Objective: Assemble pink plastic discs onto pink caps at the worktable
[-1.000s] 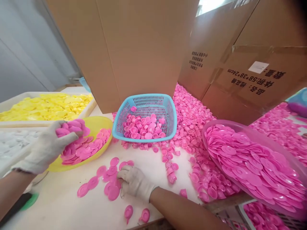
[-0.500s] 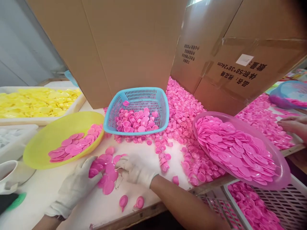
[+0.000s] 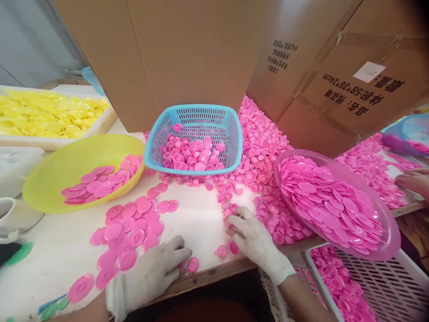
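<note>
Both my hands wear white gloves. My left hand [image 3: 152,273] lies near the table's front edge, fingers curled over small pink caps [image 3: 193,264] beside a spread of flat pink discs [image 3: 129,226]. My right hand [image 3: 253,237] rests further right, fingers bent onto the edge of a heap of small pink caps [image 3: 264,179]; what it grips is hidden. A yellow bowl [image 3: 56,172] holds more discs on the left. A blue basket [image 3: 196,116] with pink caps stands behind.
A large pink bowl [image 3: 392,232] full of discs overhangs the right table edge above a white crate [image 3: 378,273]. Tall cardboard boxes [image 3: 187,49] wall the back. A tray of yellow discs [image 3: 47,112] lies far left. Another person's hand [image 3: 412,181] shows at right.
The left hand dropped its handful of discs onto the table and moved to the front edge. The right hand moved right, from the discs to the cap heap.
</note>
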Available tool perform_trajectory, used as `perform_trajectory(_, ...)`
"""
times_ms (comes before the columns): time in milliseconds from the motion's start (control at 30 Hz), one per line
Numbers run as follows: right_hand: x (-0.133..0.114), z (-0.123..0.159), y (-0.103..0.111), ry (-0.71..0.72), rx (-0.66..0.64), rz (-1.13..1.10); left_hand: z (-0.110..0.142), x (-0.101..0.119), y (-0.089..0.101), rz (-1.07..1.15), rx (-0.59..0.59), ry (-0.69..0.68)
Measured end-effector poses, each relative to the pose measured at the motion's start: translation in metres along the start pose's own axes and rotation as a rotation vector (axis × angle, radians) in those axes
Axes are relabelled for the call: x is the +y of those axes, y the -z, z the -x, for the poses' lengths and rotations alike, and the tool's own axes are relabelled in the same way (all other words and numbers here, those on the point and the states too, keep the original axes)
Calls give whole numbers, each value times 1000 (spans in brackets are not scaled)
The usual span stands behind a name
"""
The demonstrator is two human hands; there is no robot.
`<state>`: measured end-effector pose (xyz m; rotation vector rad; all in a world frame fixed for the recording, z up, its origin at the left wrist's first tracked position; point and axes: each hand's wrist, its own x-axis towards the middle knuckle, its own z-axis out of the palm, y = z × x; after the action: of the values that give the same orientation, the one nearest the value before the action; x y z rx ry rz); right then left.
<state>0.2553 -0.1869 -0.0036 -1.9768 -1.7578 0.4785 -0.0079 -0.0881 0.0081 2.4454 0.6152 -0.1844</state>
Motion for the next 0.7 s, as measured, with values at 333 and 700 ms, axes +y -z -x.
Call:
perform_trajectory(333, 8, -2, -11, -51, 159, -68, -74, 19, 15, 16, 37, -91)
perform_trajectory(700, -17, -5, -25, -34, 67, -180, -76, -13, -5, 264, 261, -116)
